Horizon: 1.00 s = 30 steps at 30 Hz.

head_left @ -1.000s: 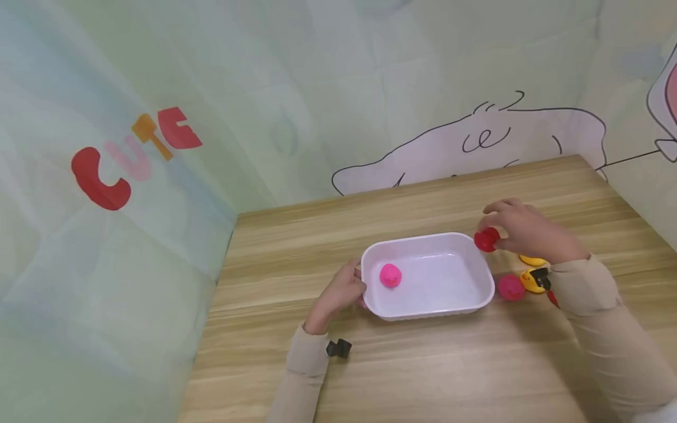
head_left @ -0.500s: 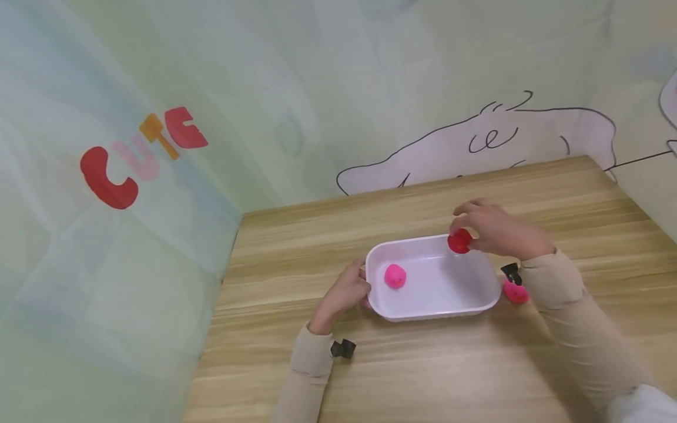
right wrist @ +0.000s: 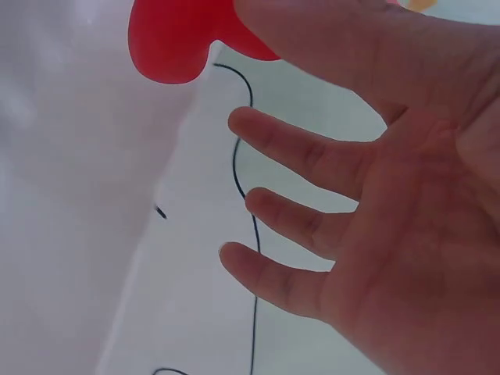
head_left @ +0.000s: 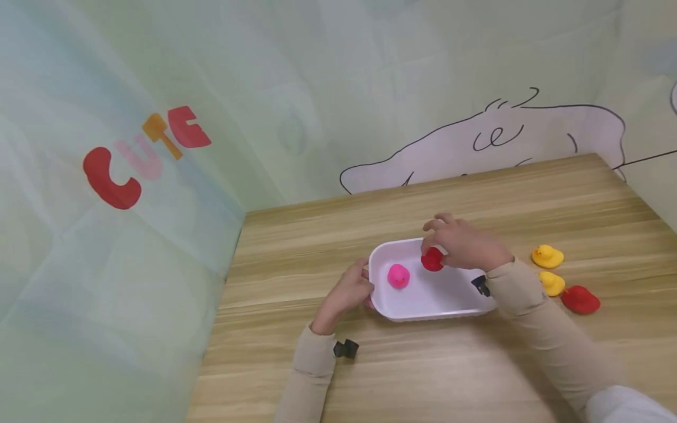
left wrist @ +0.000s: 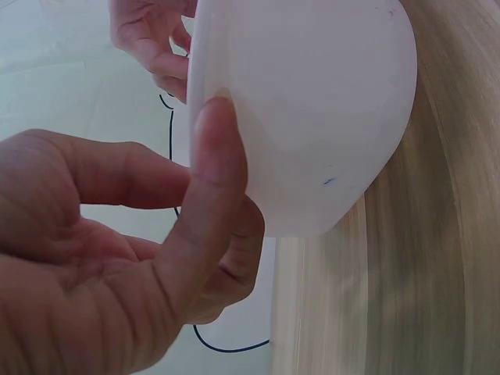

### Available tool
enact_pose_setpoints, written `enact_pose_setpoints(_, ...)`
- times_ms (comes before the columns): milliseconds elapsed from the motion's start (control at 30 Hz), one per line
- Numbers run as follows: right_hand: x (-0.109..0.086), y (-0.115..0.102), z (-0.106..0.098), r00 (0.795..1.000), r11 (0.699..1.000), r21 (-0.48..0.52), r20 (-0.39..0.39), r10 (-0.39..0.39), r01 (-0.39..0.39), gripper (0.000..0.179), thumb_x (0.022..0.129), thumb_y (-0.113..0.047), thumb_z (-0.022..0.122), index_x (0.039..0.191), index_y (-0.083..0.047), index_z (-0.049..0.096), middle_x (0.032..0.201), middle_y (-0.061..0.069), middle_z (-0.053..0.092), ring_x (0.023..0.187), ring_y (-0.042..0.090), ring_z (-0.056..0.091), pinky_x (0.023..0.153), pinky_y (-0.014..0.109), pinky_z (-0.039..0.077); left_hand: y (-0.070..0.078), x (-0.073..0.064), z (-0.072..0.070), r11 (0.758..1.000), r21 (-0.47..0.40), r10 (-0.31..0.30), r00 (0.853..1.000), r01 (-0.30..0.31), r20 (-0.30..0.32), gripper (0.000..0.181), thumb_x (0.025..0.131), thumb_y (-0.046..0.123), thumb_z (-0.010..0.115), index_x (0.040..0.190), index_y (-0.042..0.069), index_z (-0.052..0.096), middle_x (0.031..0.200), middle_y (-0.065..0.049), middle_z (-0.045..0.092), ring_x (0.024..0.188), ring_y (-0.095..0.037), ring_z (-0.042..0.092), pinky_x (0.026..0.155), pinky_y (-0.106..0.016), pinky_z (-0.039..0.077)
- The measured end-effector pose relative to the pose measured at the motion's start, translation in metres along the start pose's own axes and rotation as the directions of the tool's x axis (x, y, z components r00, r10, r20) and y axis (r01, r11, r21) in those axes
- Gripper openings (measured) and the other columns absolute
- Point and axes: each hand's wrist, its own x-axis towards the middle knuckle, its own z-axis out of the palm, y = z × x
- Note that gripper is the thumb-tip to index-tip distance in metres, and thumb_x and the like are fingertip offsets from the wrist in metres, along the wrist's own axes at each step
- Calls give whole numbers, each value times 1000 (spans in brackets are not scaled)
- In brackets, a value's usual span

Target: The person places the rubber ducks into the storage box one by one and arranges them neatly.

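Observation:
A white plastic basin (head_left: 423, 299) sits on the table, with a pink rubber duck (head_left: 398, 276) inside near its left end. My left hand (head_left: 346, 289) grips the basin's left rim. In the left wrist view the thumb lies against the basin's wall (left wrist: 328, 101) and the other fingers bend on the opposite side. Over the basin, my right hand (head_left: 462, 244) pinches a red rubber duck (head_left: 432, 259). The right wrist view catches only part of this red duck (right wrist: 176, 47) by the thumb, with the three other visible fingers (right wrist: 305, 152) spread apart.
Right of the basin lie two yellow rubber ducks (head_left: 548, 257) and another red duck (head_left: 580, 300), close to the right forearm. The forearm covers the basin's right end. A printed cloth backdrop (head_left: 296, 106) stands behind the wooden table (head_left: 301, 235).
The right hand has carried the red duck leftward from beyond the basin's right corner to over its inside. The forearm now hides the pink duck outside the basin. The left hand keeps its grip.

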Motion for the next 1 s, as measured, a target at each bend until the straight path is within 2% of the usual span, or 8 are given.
enact_pose_setpoints(167,4,0,13,998,998,9,3,-66,66,36,73,10,79,99,-15,77,130,23,57,131,50,37,101,77,43,0,-1,0,1000,2,2,1000,-2,7,70,76,-17,43,145,-19,30,102,-33,55,56,-19,59,51,-34,65)
enact_pose_setpoints(267,4,-1,17,998,998,26,14,-65,65,34,74,12,78,97,-14,77,129,23,57,132,51,37,104,79,38,-1,0,1,1000,7,-4,1000,4,13,69,77,-17,42,145,-19,30,102,-34,56,55,-18,58,51,-34,66)
enact_pose_setpoints(633,10,1,32,998,998,-20,11,-54,55,34,75,10,77,94,-19,77,136,27,52,136,57,31,107,79,35,2,0,-1,1000,6,-17,1000,17,6,71,78,-18,43,147,-18,28,104,-33,56,57,-19,59,52,-36,66)
enact_pose_setpoints(833,11,2,38,1000,1000,-5,9,-27,27,36,74,11,77,93,-19,77,141,28,49,138,58,25,109,80,30,4,2,0,999,27,-28,1000,28,0,71,79,-17,45,148,-17,28,105,-34,55,58,-19,59,53,-36,66)
enact_pose_setpoints(1000,9,1,37,999,999,12,-3,-40,40,36,75,12,75,97,-17,77,139,27,50,138,59,26,108,81,31,3,0,-1,999,22,-35,999,35,-4,71,78,-17,44,147,-17,28,104,-34,56,56,-19,58,51,-36,66)
